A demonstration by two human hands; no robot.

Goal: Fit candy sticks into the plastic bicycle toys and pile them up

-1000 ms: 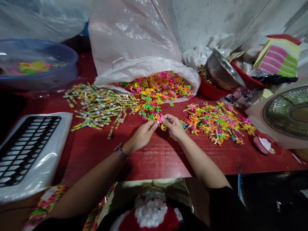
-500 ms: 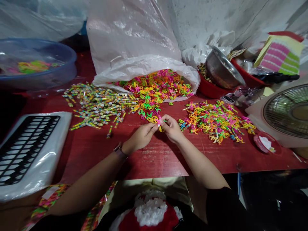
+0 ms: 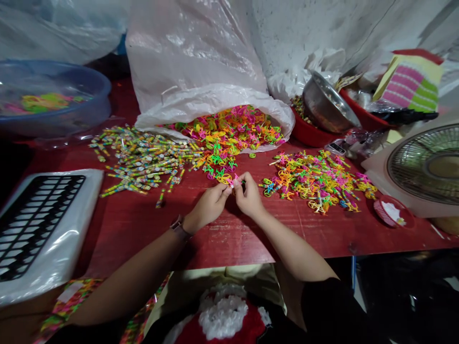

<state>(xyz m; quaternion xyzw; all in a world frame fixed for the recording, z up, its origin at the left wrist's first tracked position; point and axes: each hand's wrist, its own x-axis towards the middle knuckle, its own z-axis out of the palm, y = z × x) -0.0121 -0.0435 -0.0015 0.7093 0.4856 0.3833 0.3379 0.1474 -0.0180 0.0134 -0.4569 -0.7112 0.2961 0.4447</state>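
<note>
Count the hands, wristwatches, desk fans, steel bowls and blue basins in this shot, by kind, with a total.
Hands: 2 (left hand, right hand)
Wristwatch: 1
Desk fan: 1
Stainless steel bowl: 1
Blue plastic basin: 1
Total: 6
</note>
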